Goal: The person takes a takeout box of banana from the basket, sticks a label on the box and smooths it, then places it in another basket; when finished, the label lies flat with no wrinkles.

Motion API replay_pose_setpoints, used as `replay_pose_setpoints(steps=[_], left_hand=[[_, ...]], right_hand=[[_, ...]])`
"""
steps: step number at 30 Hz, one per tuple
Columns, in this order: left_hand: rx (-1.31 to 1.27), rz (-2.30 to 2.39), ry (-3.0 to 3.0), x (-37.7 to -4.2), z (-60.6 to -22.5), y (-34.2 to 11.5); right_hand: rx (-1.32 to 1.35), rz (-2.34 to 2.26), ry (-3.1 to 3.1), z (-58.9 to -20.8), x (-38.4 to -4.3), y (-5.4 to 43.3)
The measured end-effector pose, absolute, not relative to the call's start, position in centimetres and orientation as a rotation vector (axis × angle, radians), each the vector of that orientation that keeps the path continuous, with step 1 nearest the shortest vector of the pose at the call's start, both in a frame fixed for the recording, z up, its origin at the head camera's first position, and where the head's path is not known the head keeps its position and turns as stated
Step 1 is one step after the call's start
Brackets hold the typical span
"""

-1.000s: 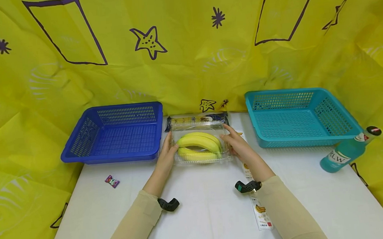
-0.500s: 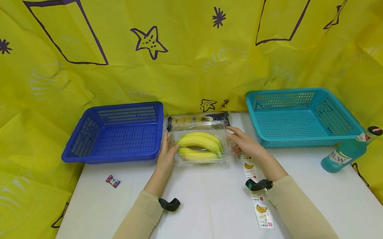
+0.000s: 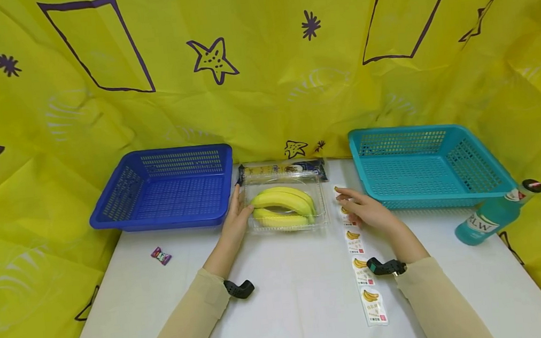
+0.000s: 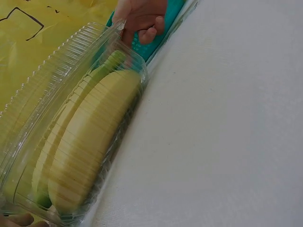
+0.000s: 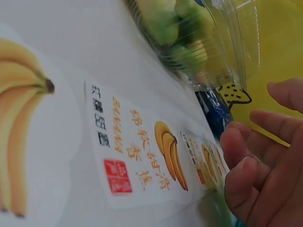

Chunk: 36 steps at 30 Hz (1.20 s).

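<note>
A clear plastic clamshell box with bananas inside stands on the white table. My left hand holds its left end, the thumb on the front and the fingers along the side; in the left wrist view only a bit of this hand shows at the lower left corner. Apart from the box, my right hand hovers over the far end of a strip of banana labels, fingers loosely bent and holding nothing. The right wrist view shows that hand beside the labels.
A blue basket stands at the back left, a teal basket at the back right. Behind the box lies a dark and yellow packet. A small purple candy lies left, and a tilted teal bottle right.
My right hand has let go of the box's right end and moved right, over the label strip. My left hand has stayed at the box's left end.
</note>
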<state>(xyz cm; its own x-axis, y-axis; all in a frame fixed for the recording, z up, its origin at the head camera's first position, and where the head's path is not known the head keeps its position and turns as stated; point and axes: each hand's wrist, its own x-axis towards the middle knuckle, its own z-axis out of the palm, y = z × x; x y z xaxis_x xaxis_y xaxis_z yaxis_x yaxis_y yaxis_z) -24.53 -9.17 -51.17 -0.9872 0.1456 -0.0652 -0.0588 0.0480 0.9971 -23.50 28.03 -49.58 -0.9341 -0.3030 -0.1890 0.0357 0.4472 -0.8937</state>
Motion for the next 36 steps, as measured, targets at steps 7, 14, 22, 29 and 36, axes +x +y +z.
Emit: replay_pose_setpoints(steps=[7,14,22,29,36], left_hand=[[0.082,2.058,2.141,-24.4,-50.8,-9.1],[0.061,2.086,2.223,-24.5,-51.2,-8.7],[0.061,2.042,2.303,-24.5,-51.0,-8.8],[0.344,1.548,2.772,-23.6,-49.9,-8.9],[0.998,1.029,3.089,-22.8,-47.6,-7.5]], right_hand=[[-0.219,-1.444,2.402,-50.7,-23.0,28.8],[-0.167,-1.411,2.410,-51.3,-23.1,29.0],[-0.145,-1.451,2.351,-51.6,-23.2,29.0],[-0.144,-1.447,2.360,-51.8,-23.3,29.0],[-0.147,-1.471,2.346,-51.8,-23.3,29.0]])
